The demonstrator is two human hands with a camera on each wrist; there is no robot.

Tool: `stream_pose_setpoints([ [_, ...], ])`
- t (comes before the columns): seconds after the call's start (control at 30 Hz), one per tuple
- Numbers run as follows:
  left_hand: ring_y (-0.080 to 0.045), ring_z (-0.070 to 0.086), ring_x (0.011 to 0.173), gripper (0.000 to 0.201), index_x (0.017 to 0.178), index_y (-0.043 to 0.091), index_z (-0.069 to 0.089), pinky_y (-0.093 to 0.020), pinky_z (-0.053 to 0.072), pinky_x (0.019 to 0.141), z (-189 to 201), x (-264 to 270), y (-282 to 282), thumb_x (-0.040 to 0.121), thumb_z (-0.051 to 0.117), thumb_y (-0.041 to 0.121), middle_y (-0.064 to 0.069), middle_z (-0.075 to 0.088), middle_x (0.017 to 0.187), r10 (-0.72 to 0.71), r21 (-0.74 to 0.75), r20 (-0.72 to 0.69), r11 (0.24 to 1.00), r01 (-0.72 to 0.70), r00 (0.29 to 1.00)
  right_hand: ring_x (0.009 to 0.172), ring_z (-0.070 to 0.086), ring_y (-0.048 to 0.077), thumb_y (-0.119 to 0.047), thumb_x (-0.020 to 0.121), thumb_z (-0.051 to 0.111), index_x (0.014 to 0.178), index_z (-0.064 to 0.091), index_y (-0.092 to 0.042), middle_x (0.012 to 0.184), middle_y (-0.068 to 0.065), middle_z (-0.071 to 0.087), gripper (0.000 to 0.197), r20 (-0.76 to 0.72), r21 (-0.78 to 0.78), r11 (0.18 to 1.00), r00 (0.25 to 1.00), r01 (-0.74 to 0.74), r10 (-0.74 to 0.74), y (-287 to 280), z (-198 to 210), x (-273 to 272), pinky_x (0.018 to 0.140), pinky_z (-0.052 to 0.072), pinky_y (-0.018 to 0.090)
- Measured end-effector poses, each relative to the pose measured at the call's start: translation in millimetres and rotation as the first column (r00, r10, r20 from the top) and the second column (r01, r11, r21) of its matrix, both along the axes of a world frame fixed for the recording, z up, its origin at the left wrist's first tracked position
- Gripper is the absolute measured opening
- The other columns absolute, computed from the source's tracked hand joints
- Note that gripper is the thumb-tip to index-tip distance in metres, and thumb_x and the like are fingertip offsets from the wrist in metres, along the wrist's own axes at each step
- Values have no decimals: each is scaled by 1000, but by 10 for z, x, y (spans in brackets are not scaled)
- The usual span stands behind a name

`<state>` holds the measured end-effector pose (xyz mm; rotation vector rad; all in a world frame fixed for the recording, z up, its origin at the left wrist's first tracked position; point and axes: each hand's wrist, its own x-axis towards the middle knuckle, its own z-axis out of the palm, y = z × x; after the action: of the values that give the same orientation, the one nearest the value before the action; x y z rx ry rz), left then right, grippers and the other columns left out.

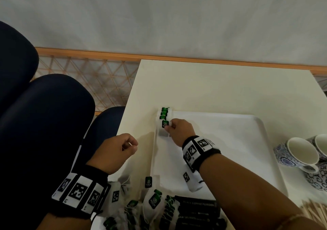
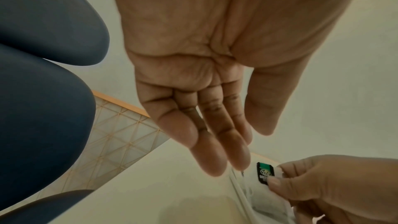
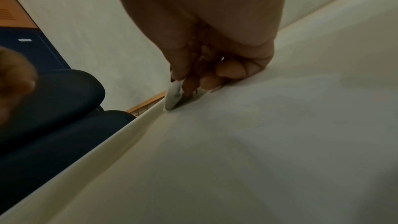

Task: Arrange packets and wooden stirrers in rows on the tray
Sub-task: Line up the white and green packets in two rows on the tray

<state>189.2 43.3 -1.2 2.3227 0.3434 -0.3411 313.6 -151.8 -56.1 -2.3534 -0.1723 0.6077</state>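
Observation:
A white tray (image 1: 230, 137) lies on the cream table (image 1: 212, 88). Several tea bags with green tags (image 1: 165, 113) lie in a row along the tray's far left edge. My right hand (image 1: 169, 126) pinches one more tea bag (image 1: 165, 124) at the near end of that row, low on the tray floor (image 3: 258, 142). The right wrist view shows the fingers (image 3: 206, 81) curled round the bag (image 3: 174, 98) beside the rim. My left hand (image 1: 131, 145) hovers left of the tray, palm bare, fingers (image 2: 215, 156) relaxed, holding nothing. The green tag (image 2: 265, 173) shows beyond them.
A loose pile of tea bags (image 1: 152, 199) and black coffee powder sticks (image 1: 198, 210) lie at the table's near edge. Wooden stirrers (image 1: 313, 210) lie at the near right. Blue patterned cups (image 1: 300, 152) stand right of the tray. Dark chairs (image 1: 44, 123) stand to the left.

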Motion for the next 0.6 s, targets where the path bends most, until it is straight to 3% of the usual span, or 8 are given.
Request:
stream_pose_setpoints([
  [0.1,-10,64,79,9,87,33,63,-30,54,76,-31,-9,19,89,62,25,5,69,81,7,0,-15,1000,-7,1000,75,50,21,-32,94,57,65,39,-21,70,-2,50,36,-3,-15,999,999,39,-39,42,-4,43,65,37,26],
  [0.23,-10,64,79,8,88,33,62,-26,52,72,-40,-17,10,90,61,25,6,68,83,2,17,-27,1000,-2,1000,80,53,20,-36,92,58,70,41,-24,86,1,59,31,-19,-44,995,996,88,-89,96,-22,44,68,41,28],
  [0.3,-8,63,79,6,88,31,62,-23,49,70,-37,-23,0,90,61,26,6,67,83,-4,42,-35,999,5,999,84,55,22,-35,91,59,85,49,-18,92,4,59,21,-21,-35,990,991,134,-134,125,-4,28,71,45,31],
  [0.4,-4,59,78,4,87,31,61,-19,44,67,-15,-75,2,88,63,27,9,64,83,-51,148,-91,987,65,995,80,54,22,-34,89,62,100,44,-15,90,2,56,29,-12,26,984,985,175,-175,126,40,-32,66,43,30],
  [0.43,-3,58,79,5,87,32,61,-20,46,69,-9,-100,2,87,64,29,11,63,84,-77,182,-132,978,101,988,77,53,20,-34,89,63,97,43,-16,86,0,56,28,25,36,991,992,126,-127,117,76,-72,62,40,27],
  [0.5,-3,58,85,8,90,35,59,-25,50,79,-17,-171,-2,85,65,34,13,61,90,-143,257,-241,944,206,960,74,51,15,-35,89,63,90,51,-17,78,-6,54,22,107,20,993,988,-117,114,100,173,-194,57,36,22],
  [0.53,-4,58,88,11,92,37,58,-28,50,84,-36,-208,-13,83,65,36,15,60,93,-171,284,-295,924,257,940,74,52,12,-35,90,63,89,57,-17,78,-8,55,19,121,-3,959,952,-283,281,99,228,-276,59,36,21],
  [0.6,-6,58,91,15,93,39,58,-30,51,85,-80,-272,-51,80,66,38,16,59,95,-197,297,-371,901,317,908,78,52,9,-35,90,64,96,66,-16,86,-6,61,20,70,-62,816,813,-575,578,113,306,-460,69,40,21],
])
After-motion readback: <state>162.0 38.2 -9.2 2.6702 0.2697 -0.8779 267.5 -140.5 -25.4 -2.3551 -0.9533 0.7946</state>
